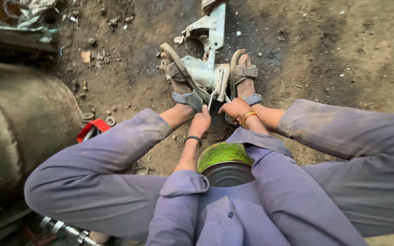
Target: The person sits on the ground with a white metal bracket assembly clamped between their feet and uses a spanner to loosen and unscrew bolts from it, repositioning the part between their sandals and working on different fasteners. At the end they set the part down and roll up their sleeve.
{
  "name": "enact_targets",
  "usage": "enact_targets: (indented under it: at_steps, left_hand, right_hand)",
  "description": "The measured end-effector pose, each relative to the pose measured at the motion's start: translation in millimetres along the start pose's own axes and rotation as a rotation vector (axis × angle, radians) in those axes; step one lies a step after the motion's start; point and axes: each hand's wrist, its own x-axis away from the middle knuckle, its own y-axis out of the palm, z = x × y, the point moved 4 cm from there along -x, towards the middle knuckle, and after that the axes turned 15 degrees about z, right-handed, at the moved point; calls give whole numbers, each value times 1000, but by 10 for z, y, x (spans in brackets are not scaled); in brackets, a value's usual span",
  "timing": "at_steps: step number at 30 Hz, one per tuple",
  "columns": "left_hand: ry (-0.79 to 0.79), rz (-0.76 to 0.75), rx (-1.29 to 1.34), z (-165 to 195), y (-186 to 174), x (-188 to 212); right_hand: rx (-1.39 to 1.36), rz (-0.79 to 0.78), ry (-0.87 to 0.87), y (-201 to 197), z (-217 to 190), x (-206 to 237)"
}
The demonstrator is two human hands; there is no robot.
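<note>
Left hand (200, 123) and right hand (233, 109) side by side, fingers curled around thin rods at a pale metal bracket (204, 70); sandalled feet (242, 77) pinning it on dirt floor (343, 54).

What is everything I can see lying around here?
metal bracket: one, pale grey-blue, on the dirt between the feet
green tin: one, green rim and dark inside, under the seated person
red tool: one, red, by the left knee
washers: two or so, rusty, on the ground left
big drum: one, dull brown, far left
dirt ground: dark, oily, with scraps
sandals: two, grey, on the feet bracing the bracket
left hand: on a thin metal piece at the bracket
right hand: at the bracket, orange bangles on the wrist
</note>
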Motion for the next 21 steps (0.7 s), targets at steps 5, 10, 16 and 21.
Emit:
enact_targets:
  at_steps: [5, 10, 16, 21]
  left_hand:
    - [153, 124, -62, 12, 9, -17]
    - [122, 88, -127, -10, -64, 85]
    - [76, 99, -241, 55, -133, 205]
    - [44, 105, -174, 41, -25, 220]
  right_hand:
    - [-673, -259, 503, 326, 97, 109]
    - [-403, -108, 336, 276, 71, 227]
    - [-269, 116, 132, 231, 199, 143]
    - [-329, 378, 65, 686, 209, 243]
